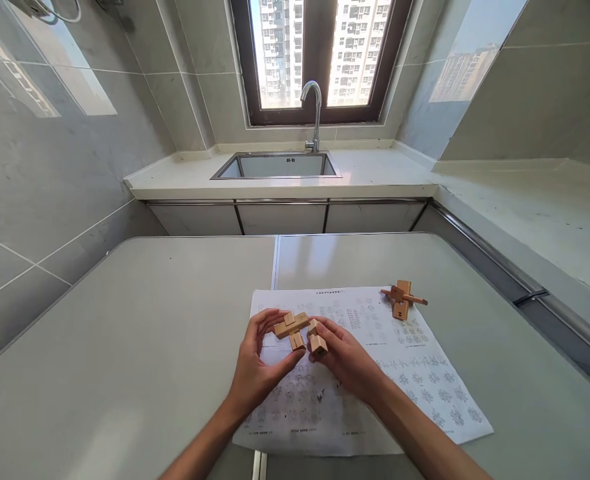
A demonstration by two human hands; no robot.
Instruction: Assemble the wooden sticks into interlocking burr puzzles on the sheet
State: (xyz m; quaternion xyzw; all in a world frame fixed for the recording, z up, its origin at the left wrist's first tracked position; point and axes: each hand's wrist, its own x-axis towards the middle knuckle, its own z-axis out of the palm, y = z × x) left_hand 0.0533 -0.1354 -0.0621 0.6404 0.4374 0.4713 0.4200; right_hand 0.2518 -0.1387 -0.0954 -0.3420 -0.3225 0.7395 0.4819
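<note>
My left hand (261,353) is closed around a cluster of light wooden puzzle pieces (291,325), thumb below and fingers behind. In my right hand (342,347) is a notched wooden puzzle piece (318,345), pinched between thumb and fingers. The two hands are close together, with the pieces side by side; whether they touch is hard to tell. Beneath them lies a large printed instruction sheet (425,373) with small diagrams. At its upper right sits a darker assembled wooden burr puzzle (401,299), with a thin stick across it and a number on one piece.
The sheet lies on a pale table (125,353) with a seam down its middle. Beyond it is a white counter (375,170) with a sink (275,155) and a chrome faucet (317,113) under a window. A side counter (539,207) runs along the right; tiled wall stands left.
</note>
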